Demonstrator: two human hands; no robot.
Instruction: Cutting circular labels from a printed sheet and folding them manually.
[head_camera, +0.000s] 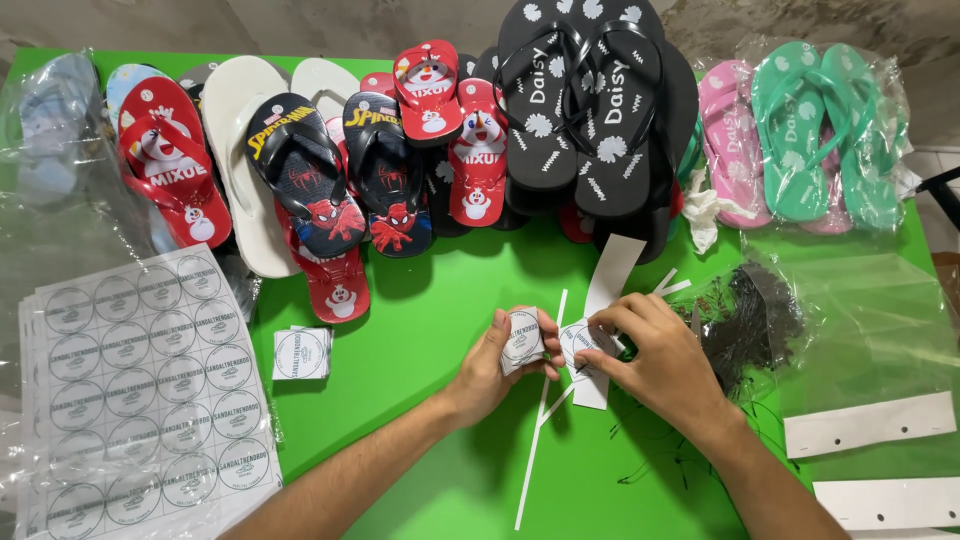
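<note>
The work in hand looks like the handling of cut paper labels, one at a time; the left hand (500, 365) is curled closed round a small stack of square white labels (522, 340), each printed with a round emblem, thumb and fingers pinching its edges above the green desk (430, 330); the right hand (655, 355) is closed to a pinch, fingertips gripping a single label (578, 340) just beside that stack, over a strip of white backing paper (610, 275) lying on the desk; the next move, as I judge it, calls for a fine two-finger hold so that one label comes apart from the rest without creasing; as to counts: one further small pile of cut labels (301, 353) lies well to the left of the hands; one stack of uncut label sheets (140, 390) sits at the left edge, the top sheet showing roughly five columns by six rows of round emblems; two white card strips with punched holes (868, 424) lie at the right; a heap of thin black ties (745, 325) rests near the right hand; along the far edge lie rows of flip-flops, about two black pairs with daisies (580, 110), one green bagged pair (825, 130), one pink pair (735, 140), one dark pair with a red cartoon figure (345, 175), several red ones with snowmen (170, 170) and a white pair (240, 150); exact totals are hidden by overlap.
</note>
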